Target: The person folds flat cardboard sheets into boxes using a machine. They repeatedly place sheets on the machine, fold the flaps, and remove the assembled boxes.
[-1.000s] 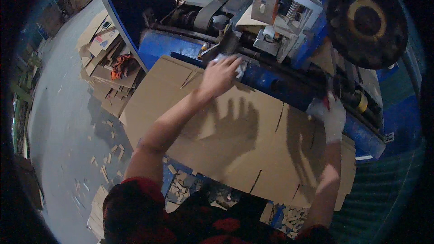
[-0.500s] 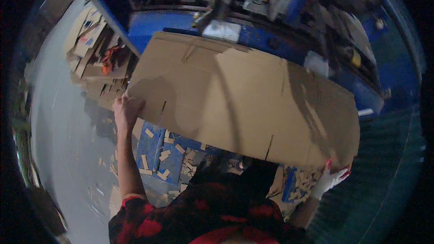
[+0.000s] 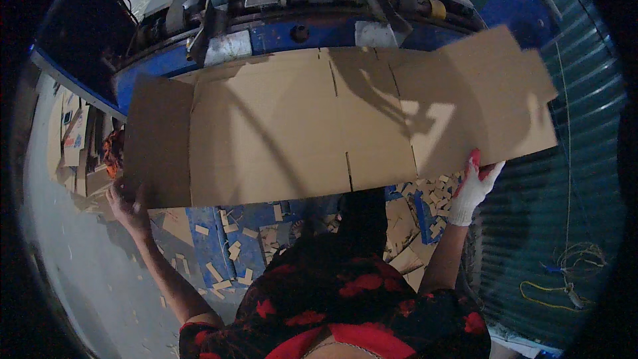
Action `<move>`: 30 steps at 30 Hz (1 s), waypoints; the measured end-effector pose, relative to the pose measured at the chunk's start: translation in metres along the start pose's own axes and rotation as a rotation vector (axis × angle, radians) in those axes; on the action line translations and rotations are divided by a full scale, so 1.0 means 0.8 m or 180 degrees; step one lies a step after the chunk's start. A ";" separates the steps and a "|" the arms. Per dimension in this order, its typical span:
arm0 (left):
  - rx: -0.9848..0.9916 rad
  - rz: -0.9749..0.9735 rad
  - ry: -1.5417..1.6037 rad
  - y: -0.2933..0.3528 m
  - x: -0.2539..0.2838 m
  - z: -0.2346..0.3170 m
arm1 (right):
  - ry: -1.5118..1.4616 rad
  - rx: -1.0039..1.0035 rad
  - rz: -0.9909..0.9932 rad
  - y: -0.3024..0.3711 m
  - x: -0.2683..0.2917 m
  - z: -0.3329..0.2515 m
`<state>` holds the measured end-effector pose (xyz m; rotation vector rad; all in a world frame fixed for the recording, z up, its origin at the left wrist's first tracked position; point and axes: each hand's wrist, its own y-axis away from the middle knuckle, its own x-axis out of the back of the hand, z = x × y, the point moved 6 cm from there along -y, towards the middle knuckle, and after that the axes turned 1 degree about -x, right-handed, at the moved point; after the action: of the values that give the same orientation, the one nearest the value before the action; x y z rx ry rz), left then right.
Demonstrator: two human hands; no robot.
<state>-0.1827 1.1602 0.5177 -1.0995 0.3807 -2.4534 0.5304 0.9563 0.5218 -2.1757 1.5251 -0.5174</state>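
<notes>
A wide, flat sheet of slotted and creased cardboard point(image 3: 279, 126) spans the space in front of me, its end panels bent at the creases. My bare left hand point(image 3: 129, 209) grips its lower left corner. Along the lower right edge, my right hand point(image 3: 475, 186), in a white glove with red fingertips, holds the sheet with the thumb on its face; the fingers behind it are partly hidden. The far edge lies against or just above the front of a blue machine point(image 3: 286, 34); I cannot tell whether they touch. Shadows fall across the cardboard.
Small cardboard offcuts point(image 3: 234, 250) litter the floor and a blue platform point(image 3: 206, 242) below the sheet. Stacked cardboard point(image 3: 74, 136) stands at left beside an orange and black bundle point(image 3: 114, 153). A corrugated green wall point(image 3: 531, 233) with hanging cord point(image 3: 548, 302) rises at right.
The cardboard has turned to lie more level, its right end swinging up and away and its panels bending at the creases. Both hands keep hold; the view has shifted too.
</notes>
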 end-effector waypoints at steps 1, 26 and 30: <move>-0.0044 -0.0052 0.0878 0.007 -0.001 0.007 | -0.0008 -0.0433 -0.0323 0.012 -0.017 -0.006; -0.2462 -0.1696 -0.1371 0.099 -0.164 0.157 | 0.1991 0.3151 -0.3773 0.158 -0.180 -0.099; -0.2095 -0.1289 -0.0530 0.073 -0.151 0.173 | 0.1826 0.3212 -0.3332 0.141 -0.177 -0.111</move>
<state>0.0098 1.1566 0.5065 -1.7794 1.0516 -2.6126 0.3492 1.0438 0.5274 -1.7977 -0.0237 -1.8430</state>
